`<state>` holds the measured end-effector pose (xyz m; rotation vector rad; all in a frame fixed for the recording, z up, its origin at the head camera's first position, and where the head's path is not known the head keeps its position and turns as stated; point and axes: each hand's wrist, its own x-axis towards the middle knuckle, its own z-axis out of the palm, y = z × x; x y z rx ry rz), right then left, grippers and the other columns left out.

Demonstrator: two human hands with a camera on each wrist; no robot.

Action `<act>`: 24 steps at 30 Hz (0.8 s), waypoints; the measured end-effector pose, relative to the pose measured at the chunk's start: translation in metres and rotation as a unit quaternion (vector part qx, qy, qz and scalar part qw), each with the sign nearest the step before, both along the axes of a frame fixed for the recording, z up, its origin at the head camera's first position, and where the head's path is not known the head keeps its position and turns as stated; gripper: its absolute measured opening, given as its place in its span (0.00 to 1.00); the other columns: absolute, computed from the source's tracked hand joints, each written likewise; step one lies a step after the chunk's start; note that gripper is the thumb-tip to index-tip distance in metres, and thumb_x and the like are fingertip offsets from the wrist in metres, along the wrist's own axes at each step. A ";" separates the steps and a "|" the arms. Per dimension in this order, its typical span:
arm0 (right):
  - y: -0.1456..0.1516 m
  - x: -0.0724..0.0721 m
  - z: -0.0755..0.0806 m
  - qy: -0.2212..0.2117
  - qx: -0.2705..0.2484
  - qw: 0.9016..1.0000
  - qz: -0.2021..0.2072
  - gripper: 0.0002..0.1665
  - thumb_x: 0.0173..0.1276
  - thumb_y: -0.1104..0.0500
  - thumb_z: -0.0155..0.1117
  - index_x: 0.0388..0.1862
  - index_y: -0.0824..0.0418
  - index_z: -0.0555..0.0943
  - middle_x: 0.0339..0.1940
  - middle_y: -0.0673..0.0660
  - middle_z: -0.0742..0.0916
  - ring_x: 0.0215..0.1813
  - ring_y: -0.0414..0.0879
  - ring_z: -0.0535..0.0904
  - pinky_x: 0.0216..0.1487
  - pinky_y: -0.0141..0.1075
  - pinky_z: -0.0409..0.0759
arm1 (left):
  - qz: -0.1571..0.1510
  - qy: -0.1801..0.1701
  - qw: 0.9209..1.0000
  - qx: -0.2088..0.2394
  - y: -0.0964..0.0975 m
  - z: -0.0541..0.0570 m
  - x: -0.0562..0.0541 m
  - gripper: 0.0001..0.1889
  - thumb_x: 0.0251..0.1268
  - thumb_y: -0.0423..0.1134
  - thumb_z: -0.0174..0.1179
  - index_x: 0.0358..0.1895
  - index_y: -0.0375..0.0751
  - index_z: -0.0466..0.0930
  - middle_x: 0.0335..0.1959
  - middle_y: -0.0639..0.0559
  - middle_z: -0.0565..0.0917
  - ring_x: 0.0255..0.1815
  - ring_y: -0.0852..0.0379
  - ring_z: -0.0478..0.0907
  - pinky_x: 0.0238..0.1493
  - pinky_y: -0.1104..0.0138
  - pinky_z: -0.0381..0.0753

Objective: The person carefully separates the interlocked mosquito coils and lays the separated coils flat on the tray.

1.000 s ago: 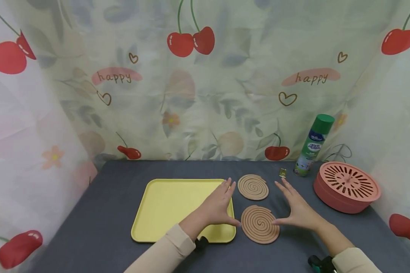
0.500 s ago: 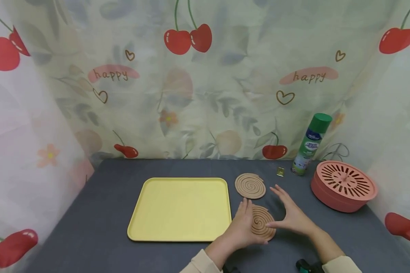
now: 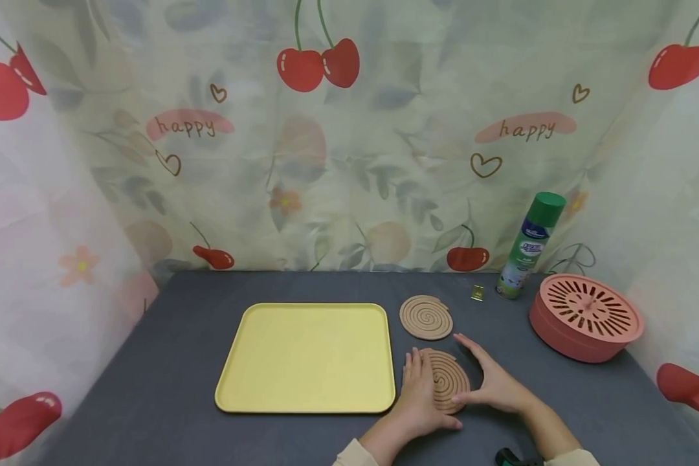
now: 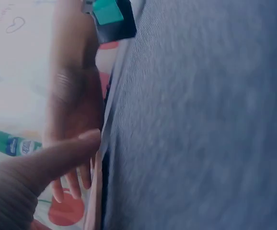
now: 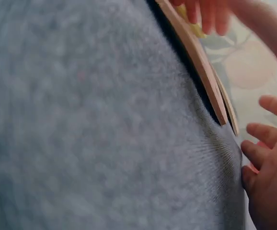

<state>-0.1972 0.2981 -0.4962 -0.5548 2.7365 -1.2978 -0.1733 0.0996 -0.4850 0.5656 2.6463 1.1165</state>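
Pink box (image 3: 582, 323) lidded, contents hidden. Left hand (image 3: 416, 398) and right hand (image 3: 495, 385), both spread, flank nearer coil (image 3: 447, 378); yellow tray (image 3: 305, 359) beside.

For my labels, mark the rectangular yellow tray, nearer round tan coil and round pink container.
Rectangular yellow tray (image 3: 305, 358), head view: bare inside, centre.
Nearer round tan coil (image 3: 446, 380), head view: spiral, near centre.
Round pink container (image 3: 586, 314), head view: lid, near centre.
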 end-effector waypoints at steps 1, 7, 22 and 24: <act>0.000 0.001 -0.001 -0.006 0.000 1.000 -0.001 0.63 0.43 0.54 0.78 0.74 0.62 0.51 0.73 0.67 0.58 0.71 0.68 0.50 0.63 0.68 0.50 | 0.004 0.002 1.000 -0.005 0.000 -0.001 0.001 0.65 0.31 0.49 0.79 0.73 0.33 0.44 0.74 0.32 0.44 0.75 0.38 0.36 0.72 0.48 0.46; -0.001 0.005 -0.006 -0.026 0.011 1.000 0.009 0.62 0.42 0.52 0.79 0.73 0.60 0.54 0.72 0.71 0.58 0.72 0.72 0.45 0.63 0.70 0.43 | 0.031 0.008 0.999 -0.004 -0.001 -0.006 0.003 0.63 0.31 0.48 0.79 0.72 0.30 0.47 0.74 0.31 0.43 0.75 0.37 0.37 0.72 0.48 0.46; 0.003 0.004 -0.008 -0.008 0.017 0.999 0.048 0.61 0.43 0.50 0.78 0.72 0.63 0.57 0.72 0.70 0.61 0.65 0.13 0.39 0.57 0.07 0.29 | 0.051 0.040 0.998 -0.025 0.001 -0.012 0.001 0.59 0.36 0.53 0.76 0.71 0.31 0.52 0.72 0.33 0.51 0.74 0.39 0.46 0.70 0.51 0.54; 0.003 0.005 -0.009 0.002 0.014 0.998 0.056 0.60 0.43 0.50 0.78 0.72 0.65 0.57 0.71 0.71 0.62 0.64 0.11 0.39 0.57 0.07 0.30 | 0.052 0.044 0.997 -0.026 0.000 -0.012 0.001 0.58 0.36 0.52 0.76 0.70 0.30 0.53 0.72 0.33 0.52 0.73 0.40 0.47 0.70 0.52 0.55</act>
